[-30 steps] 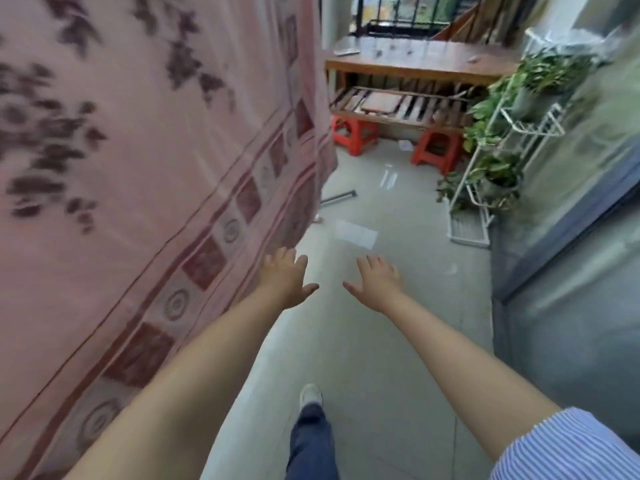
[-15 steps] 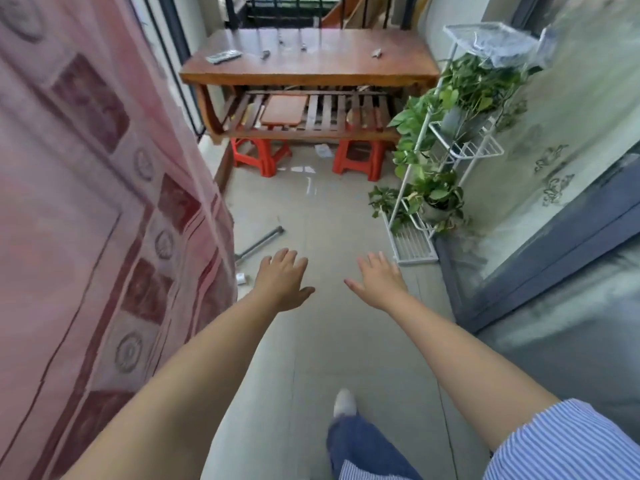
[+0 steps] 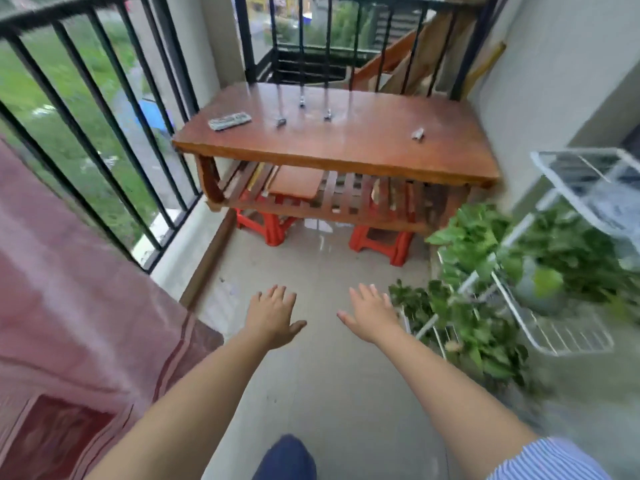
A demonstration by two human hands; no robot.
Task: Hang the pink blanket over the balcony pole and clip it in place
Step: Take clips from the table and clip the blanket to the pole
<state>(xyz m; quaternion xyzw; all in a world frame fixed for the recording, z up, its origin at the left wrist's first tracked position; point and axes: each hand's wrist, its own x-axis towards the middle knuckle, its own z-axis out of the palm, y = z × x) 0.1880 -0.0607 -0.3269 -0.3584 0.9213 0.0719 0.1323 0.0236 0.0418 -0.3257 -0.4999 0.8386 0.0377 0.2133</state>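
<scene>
The pink blanket (image 3: 76, 306) with dark red squares hangs at the left, filling the lower left corner; the pole that bears it is out of view. My left hand (image 3: 272, 317) is stretched out over the floor, palm down, fingers apart, holding nothing. My right hand (image 3: 372, 317) is beside it, also flat and empty. Several small metal clips lie on the wooden table (image 3: 346, 147) ahead: one clip (image 3: 281, 122) left of centre, a second clip (image 3: 327, 116) in the middle, a third clip (image 3: 418, 134) at the right.
A black balcony railing (image 3: 104, 109) runs along the left and back. Red stools (image 3: 268, 226) stand under the table. A white wire plant rack (image 3: 554, 327) with green plants fills the right side. A remote control (image 3: 229, 120) lies on the table.
The view has advanced toward the table and the blanket has slid back to the lower left, exposing the railing. Both hands stay stretched out and empty.
</scene>
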